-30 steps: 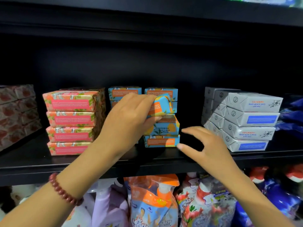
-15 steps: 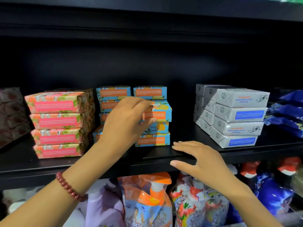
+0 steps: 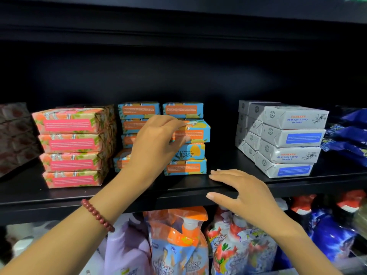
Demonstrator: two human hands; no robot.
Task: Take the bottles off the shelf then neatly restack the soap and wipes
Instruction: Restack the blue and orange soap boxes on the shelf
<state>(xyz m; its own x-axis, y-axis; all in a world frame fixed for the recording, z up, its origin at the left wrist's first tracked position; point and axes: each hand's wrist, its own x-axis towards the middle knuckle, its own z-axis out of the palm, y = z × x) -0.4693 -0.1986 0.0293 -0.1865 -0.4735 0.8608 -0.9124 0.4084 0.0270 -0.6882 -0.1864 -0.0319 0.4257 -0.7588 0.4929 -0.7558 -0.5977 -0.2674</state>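
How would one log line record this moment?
left hand: pinches top blue-orange soap box, front stack | right hand: rests on shelf edge | stage: restacking soap

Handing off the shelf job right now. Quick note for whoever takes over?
Left hand: pinches the top blue soap box of the front blue stack; it lies on the stack, overhanging slightly rightward.
Right hand: open, flat on the shelf front edge, holding nothing.
Things: pink soap stack left and grey soap stack right stand stacked; dark blue packs far right.
Done: bottles stand only on the level below, none on this shelf.
Left: square the held box, probably straighten the low blue box by the left wrist, check the packs.
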